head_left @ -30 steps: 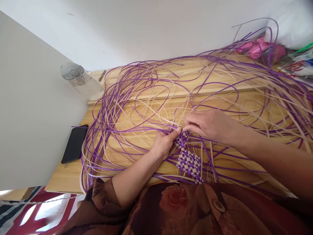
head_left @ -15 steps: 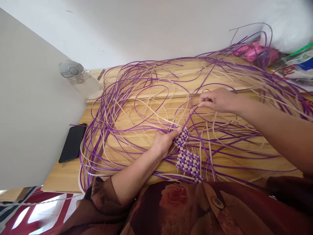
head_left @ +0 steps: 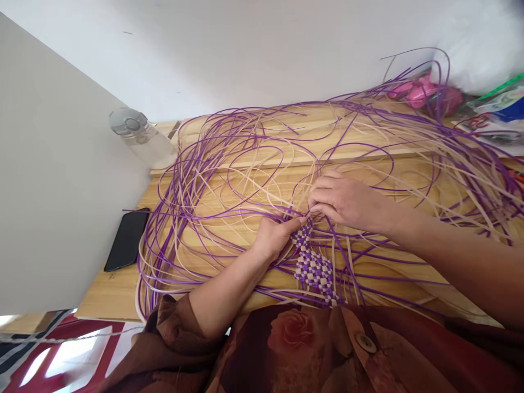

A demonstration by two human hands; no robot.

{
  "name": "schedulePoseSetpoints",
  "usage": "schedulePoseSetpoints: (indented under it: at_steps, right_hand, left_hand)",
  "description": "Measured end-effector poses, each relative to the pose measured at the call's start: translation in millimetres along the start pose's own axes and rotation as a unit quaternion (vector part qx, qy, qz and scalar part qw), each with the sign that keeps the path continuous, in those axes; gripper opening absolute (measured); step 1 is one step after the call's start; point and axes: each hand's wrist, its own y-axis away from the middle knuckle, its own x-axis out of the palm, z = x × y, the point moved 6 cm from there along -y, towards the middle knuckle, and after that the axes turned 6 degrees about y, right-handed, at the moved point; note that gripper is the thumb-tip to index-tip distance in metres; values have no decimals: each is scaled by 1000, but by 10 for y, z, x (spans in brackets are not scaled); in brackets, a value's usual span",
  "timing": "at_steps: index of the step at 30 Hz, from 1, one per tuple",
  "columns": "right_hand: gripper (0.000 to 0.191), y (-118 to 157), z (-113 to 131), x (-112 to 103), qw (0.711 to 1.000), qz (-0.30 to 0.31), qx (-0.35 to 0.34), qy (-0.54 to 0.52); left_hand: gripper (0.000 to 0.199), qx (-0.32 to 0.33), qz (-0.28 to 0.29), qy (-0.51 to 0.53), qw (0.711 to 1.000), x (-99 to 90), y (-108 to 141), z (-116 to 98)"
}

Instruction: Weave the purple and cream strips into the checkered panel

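Observation:
A woven piece (head_left: pixel 314 269) in purple and cream checks lies in front of me, its lower end close to my shirt. My left hand (head_left: pixel 275 236) grips its upper end, thumb pressed on top and fingers tucked beneath. Just beyond that thumb, my right hand (head_left: pixel 336 201) is closed, its fingertips pinching at the strands where they leave the weave. A purple strand appears to be in this pinch, though the fingers cover most of it. Long loose purple and cream strands (head_left: pixel 186 180) fan out from the piece on both sides and loop across the wooden table (head_left: pixel 96 295).
On the left, a black phone (head_left: pixel 126 239) lies near the table edge, and a clear bottle with a grey lid (head_left: pixel 143 139) stands against the wall. At the back right are pink items in plastic (head_left: pixel 421 93), a white bag (head_left: pixel 478 49) and other packets (head_left: pixel 501 114).
My right hand has come down and left, from holding a purple strand out above the weave to the weave's upper end beside my left thumb. My left hand keeps its grip.

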Motion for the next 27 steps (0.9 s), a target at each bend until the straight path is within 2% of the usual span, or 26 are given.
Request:
schedulePoseSetpoints:
  at_steps: [3, 5, 7, 10, 13, 16, 18, 22, 27]
  right_hand:
    - [14, -6, -7, 1, 998, 46, 39, -2]
    - [11, 1, -23, 9, 994, 73, 68, -36]
    - [17, -5, -5, -4, 992, 85, 60, -73]
    - [26, -45, 41, -78, 995, 66, 31, -75]
    - [23, -104, 144, -141, 998, 22, 1, -58]
    - [21, -176, 285, -61, 997, 24, -9, -70]
    - [19, -234, 330, 49, 997, 42, 30, -56]
    - [20, -338, 350, 175, 989, 54, 138, -2]
    - [18, -411, 407, 151, 982, 71, 173, 7]
  left_hand:
    - [30, 14, -27, -24, 999, -62, -9, -8]
    - [30, -5, 5, -16, 1000, -33, -15, 23]
    - [29, -16, 38, 1, 999, 2, -15, 44]
    - [25, 17, 30, 8, 999, -10, -17, 22]
    - [20, 45, 19, -13, 999, -23, -12, 6]
    - [24, 63, 25, -41, 997, -24, -7, 5]
    - [25, 76, 15, -77, 994, -52, -12, 10]
    - [12, 89, -21, -145, 985, -135, -41, 43]
    - [13, 86, -13, -128, 988, -124, -55, 68]
